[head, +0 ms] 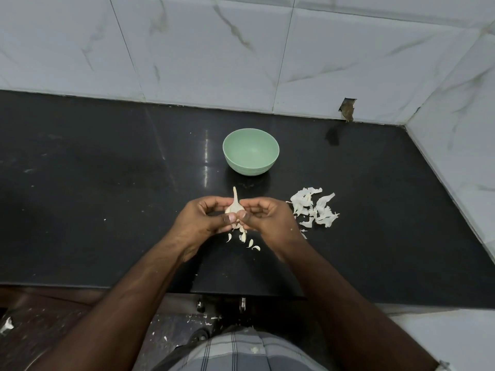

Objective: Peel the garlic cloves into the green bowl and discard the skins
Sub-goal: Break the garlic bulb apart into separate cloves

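A garlic bulb [235,205] with its dry stem pointing away from me sits between both hands above the black counter. My left hand [203,218] grips its left side, and my right hand [263,219] grips its right side, thumbs meeting on the near face. Several loose cloves [247,241] lie on the counter just below the hands. The green bowl [251,151] stands beyond the hands and looks empty. A heap of white skins [314,207] lies to the right of my right hand.
The black counter [107,196] runs from a marble-tiled wall at the back to a side wall at the right. A chipped hole [347,109] shows in the back tiles. The counter's front edge is near my waist.
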